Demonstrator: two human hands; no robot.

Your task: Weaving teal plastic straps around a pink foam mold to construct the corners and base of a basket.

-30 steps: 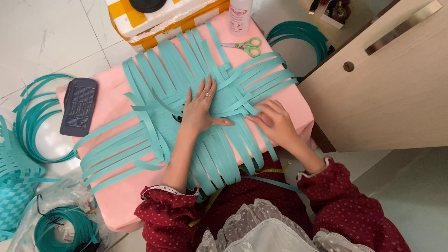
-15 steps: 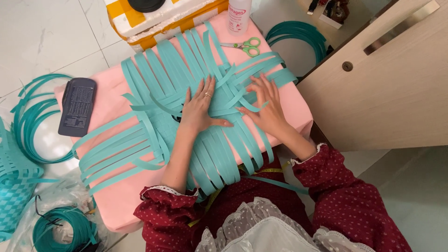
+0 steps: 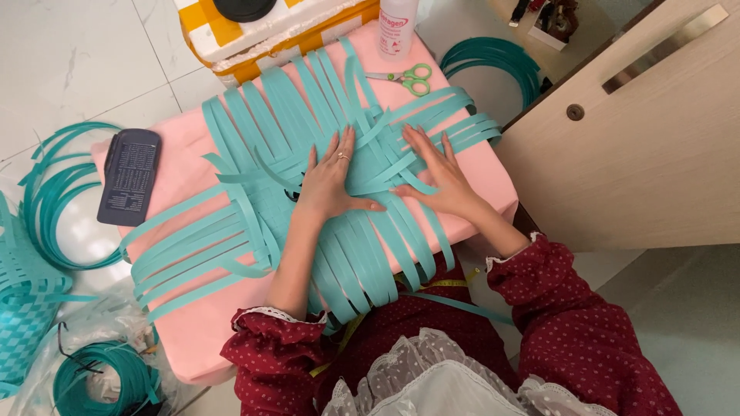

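Note:
Several teal plastic strips (image 3: 262, 139) lie crossed in a loose weave on a pink low table (image 3: 177, 166). My left hand (image 3: 331, 181) rests flat on the middle of the weave, fingers spread, a ring on one finger. My right hand (image 3: 435, 173) lies flat beside it on the right part of the strips, fingers apart and pointing away from me. Both hands press the strips down and hold nothing. Long strip ends hang over the table's near edge toward my lap.
Green-handled scissors (image 3: 408, 77) and a white bottle (image 3: 397, 27) sit at the table's far edge. A dark flat case (image 3: 129, 176) lies on the left. Coils of teal strip (image 3: 50, 200) and a woven piece (image 3: 23, 308) lie on the floor. A wooden cabinet (image 3: 640, 131) stands right.
My right hand has slid up and away from me over the strips and flattened with fingers spread. My left hand has stayed nearly in place.

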